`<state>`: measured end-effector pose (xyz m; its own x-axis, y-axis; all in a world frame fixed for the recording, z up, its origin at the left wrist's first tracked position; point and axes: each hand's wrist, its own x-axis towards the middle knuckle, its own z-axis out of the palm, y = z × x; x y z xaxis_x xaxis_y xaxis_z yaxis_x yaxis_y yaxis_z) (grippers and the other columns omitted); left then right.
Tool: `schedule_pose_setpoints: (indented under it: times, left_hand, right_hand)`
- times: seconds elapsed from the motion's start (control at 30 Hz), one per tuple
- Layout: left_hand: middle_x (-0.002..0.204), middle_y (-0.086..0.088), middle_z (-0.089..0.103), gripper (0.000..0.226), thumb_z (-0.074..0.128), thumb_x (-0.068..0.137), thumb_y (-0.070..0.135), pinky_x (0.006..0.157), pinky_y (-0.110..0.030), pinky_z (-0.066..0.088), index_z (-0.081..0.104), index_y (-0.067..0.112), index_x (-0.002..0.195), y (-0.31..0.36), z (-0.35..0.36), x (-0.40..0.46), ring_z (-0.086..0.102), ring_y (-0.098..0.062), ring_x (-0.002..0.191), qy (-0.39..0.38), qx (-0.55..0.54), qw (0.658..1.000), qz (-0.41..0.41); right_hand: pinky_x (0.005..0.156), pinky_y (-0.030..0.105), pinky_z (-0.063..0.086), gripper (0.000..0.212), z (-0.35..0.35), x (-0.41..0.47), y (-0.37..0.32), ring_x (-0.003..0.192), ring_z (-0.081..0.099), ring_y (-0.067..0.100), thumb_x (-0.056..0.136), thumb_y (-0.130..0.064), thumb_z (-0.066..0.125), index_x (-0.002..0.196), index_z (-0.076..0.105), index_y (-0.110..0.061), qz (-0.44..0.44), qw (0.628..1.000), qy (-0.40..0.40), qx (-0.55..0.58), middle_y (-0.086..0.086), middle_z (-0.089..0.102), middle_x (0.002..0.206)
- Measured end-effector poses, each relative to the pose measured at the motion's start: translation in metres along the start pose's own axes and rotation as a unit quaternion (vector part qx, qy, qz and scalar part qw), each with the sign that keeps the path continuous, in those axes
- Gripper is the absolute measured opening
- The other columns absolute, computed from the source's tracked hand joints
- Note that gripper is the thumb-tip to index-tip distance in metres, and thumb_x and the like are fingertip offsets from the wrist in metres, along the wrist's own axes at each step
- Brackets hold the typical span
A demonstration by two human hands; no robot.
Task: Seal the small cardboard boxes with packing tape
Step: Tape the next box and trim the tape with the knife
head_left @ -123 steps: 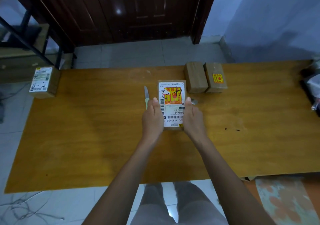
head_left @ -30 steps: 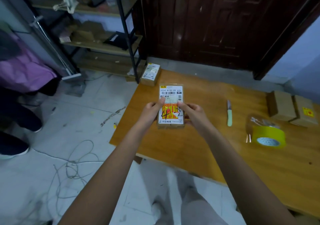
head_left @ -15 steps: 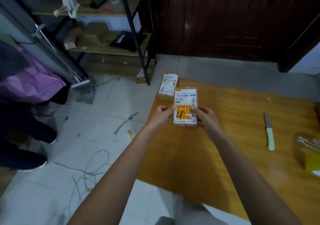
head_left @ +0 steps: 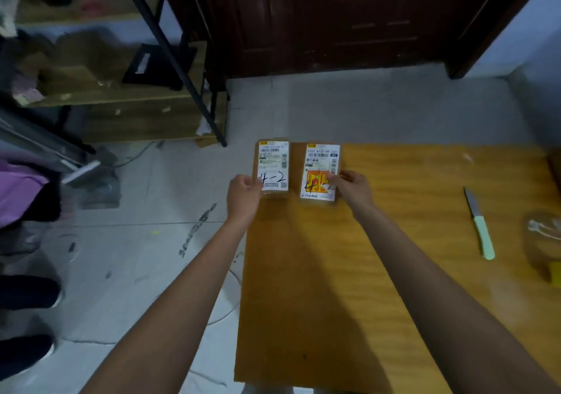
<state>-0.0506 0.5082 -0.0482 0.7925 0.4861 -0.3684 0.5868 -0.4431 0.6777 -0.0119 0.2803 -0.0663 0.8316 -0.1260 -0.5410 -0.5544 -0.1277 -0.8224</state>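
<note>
Head view. Two small cardboard boxes sit side by side at the far left corner of the wooden table, a narrow gap between them. The left box carries a white shipping label; the right box has a label plus an orange sticker, both marked in black pen. Left hand has its fingertips curled onto the left box's near left edge; right hand pinches the right box's near right edge. Each hand holds its own box.

Handling, as a guess: boxes look light and stiff, with glossy labels likely slick under the fingers. Best taken by the long cardboard sides, not the label face. The left box lies at the very table edge and could slip off with a careless push.

Around: a knife with a pale green handle lies well apart to the right; a yellow tape roll in clear wrap sits at the frame edge, blurred. Metal shelving stands beyond the corner. Nothing blocks either box.
</note>
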Motion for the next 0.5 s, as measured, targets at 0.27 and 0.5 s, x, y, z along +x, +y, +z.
schedule_pose_setpoints:
  times: [0.27, 0.5]
  left_hand:
    - [0.123, -0.007, 0.057, 0.041, 0.057, 0.095, 0.038, 0.075, -0.024, 0.046, 0.054, 0.009, 0.123, -0.02, 0.019, 0.053, 0.055, -0.013, 0.098, -0.052, 0.024, 0.998, 0.027]
    - [0.114, -0.001, 0.061, 0.027, 0.054, 0.098, 0.032, 0.059, -0.011, 0.038, 0.059, 0.014, 0.117, -0.031, 0.023, 0.055, 0.056, -0.009, 0.089, -0.087, -0.012, 0.995, 0.046]
  right_hand:
    - [0.062, 0.016, 0.054, 0.023, 0.02, 0.032, 0.001, 0.071, 0.07, 0.0, 0.09, -0.025, 0.069, 0.11, 0.07, -0.015, 0.0, 0.999, 0.018, -0.05, -0.006, 0.073, 0.091]
    - [0.072, 0.022, 0.055, 0.022, 0.037, 0.04, 0.006, 0.079, 0.068, 0.004, 0.092, -0.027, 0.066, 0.11, 0.071, -0.016, 0.002, 0.997, 0.014, -0.076, -0.008, 0.072, 0.09]
